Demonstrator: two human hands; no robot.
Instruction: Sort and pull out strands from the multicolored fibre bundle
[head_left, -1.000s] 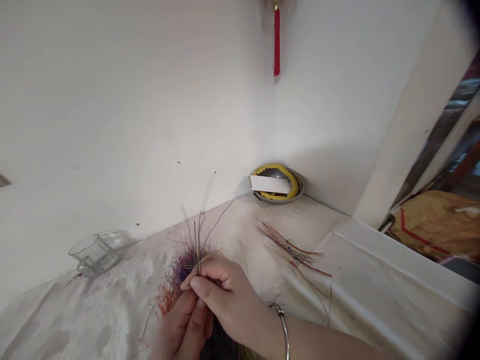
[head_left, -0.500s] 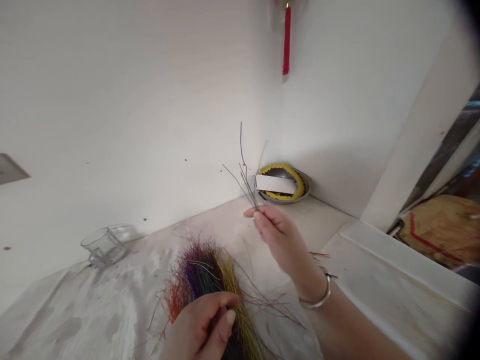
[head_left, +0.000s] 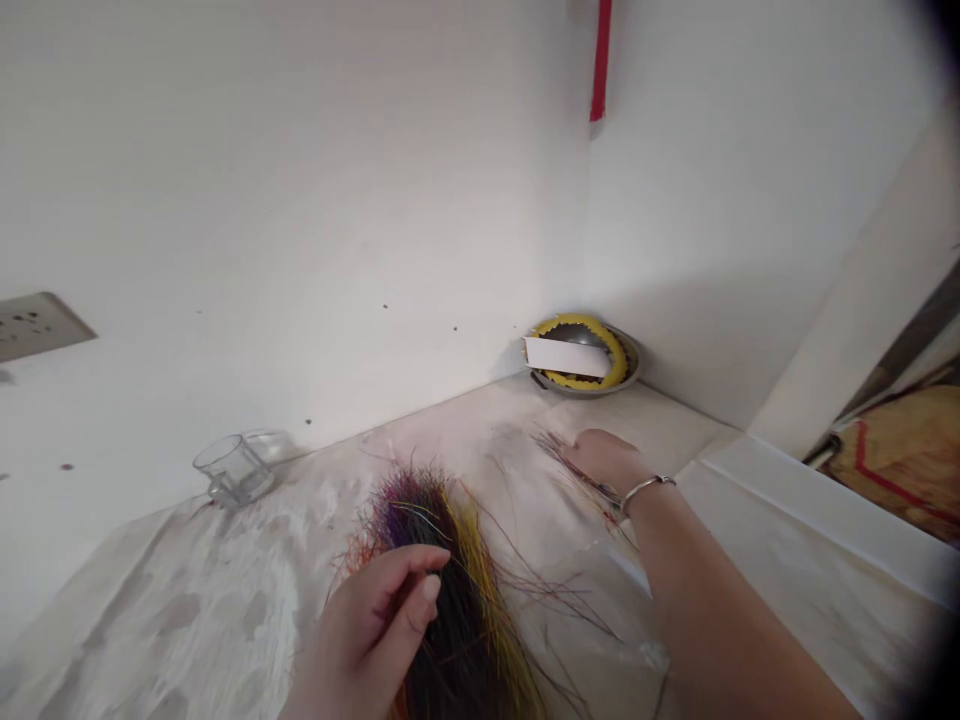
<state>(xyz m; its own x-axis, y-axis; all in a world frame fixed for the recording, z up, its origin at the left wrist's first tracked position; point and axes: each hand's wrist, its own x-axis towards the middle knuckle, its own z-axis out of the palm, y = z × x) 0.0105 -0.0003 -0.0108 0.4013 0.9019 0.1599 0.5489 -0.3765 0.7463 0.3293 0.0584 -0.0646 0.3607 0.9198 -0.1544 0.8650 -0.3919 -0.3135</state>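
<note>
Two hands work low over the counter: your left hand curls firmly around a thick bundle of strands, seemingly to keep it gathered, while your right hand rests on a thin pile of loose strands, though you can't tell whether it pinches any. The purple, yellow and orange bundle frays outward; farther off sit a glass cup and a metal dish.

A thick bunch of thin strands, black, purple, yellow and orange, splays out at its loose ends, gripped by the left hand; a small pile of strands, reddish, lies under the right hand
</note>
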